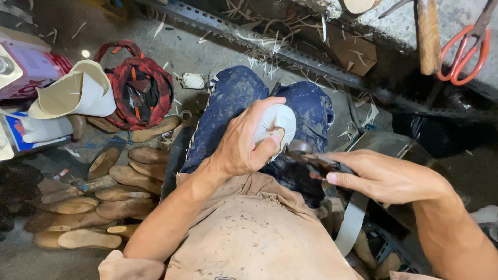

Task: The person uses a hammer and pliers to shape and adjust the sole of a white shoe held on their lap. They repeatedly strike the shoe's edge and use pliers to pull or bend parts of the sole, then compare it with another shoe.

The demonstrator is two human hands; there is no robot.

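Note:
My left hand (244,142) grips a white shoe upper stretched over a last (277,120), held on my lap over my blue trousers (233,98). The thumb presses on the white material near its edge. My right hand (381,176) is closed around a dark metal pincer tool (311,158), whose round head touches the white piece just below my left thumb. A grey strap (353,220) hangs down under my right hand.
Several brown wooden shoe lasts (122,179) lie piled on the floor at left. A red plaid bag (137,88) and rolled white sheet material (78,93) sit behind them. Orange-handled scissors (461,54) and a wooden handle (428,33) rest on the bench top right.

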